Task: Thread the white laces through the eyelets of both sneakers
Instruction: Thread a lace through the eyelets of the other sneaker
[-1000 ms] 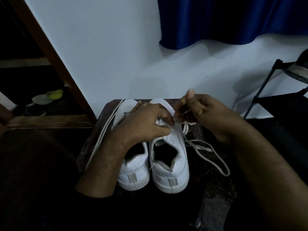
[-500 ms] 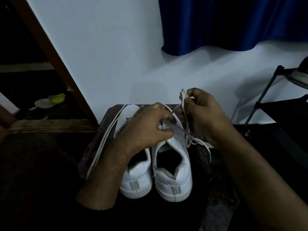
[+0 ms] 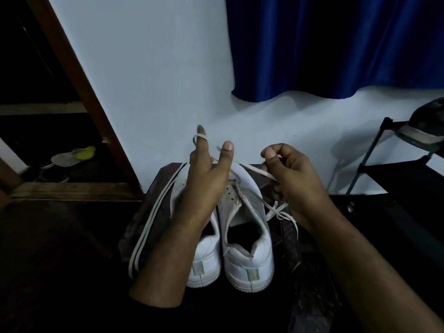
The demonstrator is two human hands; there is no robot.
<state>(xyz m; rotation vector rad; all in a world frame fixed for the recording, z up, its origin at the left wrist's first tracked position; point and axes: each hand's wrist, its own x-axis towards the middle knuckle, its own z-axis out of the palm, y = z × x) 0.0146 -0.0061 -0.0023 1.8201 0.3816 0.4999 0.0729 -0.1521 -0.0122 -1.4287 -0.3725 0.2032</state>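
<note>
White sneakers, pair, heels toward camera, side by side on dark tabletop (image 3: 153,186). Right sneaker (image 3: 245,227): working lace (image 3: 254,170) entered lowest eyelets only, upper eyelets bare (judged early stage). Left hand (image 3: 204,179): fingers mostly extended, lace looped over raised forefinger. Right hand (image 3: 293,174): fingers curled, pinching other lace run; slack hangs beside shoe. Left sneaker (image 3: 206,251): largely hidden under forearm, eyelets not visible; second lace (image 3: 153,219) lies loose along its outer side, apparently unthreaded. Bulk of task outstanding.
</note>
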